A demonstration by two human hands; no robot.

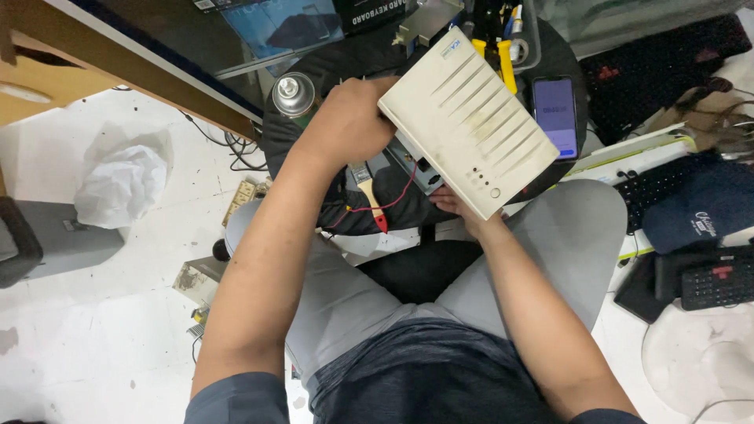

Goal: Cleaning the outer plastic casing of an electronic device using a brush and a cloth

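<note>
Sitting with grey-trousered knees spread, the person reaches both bare forearms forward and upward from the bottom of the view; the left arm runs long and straight from the lower left, wrist bent slightly inward, and the left hand (351, 122) is curled closed over the far left edge of a cream plastic device case (469, 122), knuckles uppermost; the right arm comes up from the lower right, shorter in view, and the right hand (459, 208) sits under the near corner of the case, fingers tucked beneath it so only the thumb side shows, gripping it from below; the case is held tilted above the lap and just over the round black stool top (314, 149) that serves as the bench, its slotted vents and small round button facing up; a grey inner part (416, 169) shows under the lifted cover. Just below the left hand lies a small paintbrush (366, 184) with a pale handle, beside a thin red wire (393, 200) looping down to a red tip. Farther on, a silver-topped spray can (294, 94) stands at the stool's left edge; a phone (555, 116) with a lit purple screen lies right of the case; yellow-handled pliers (503, 55) sit beyond; black keyboards (652, 188) are off right; a crumpled white bag (122, 184) rests on the floor at left.
</note>
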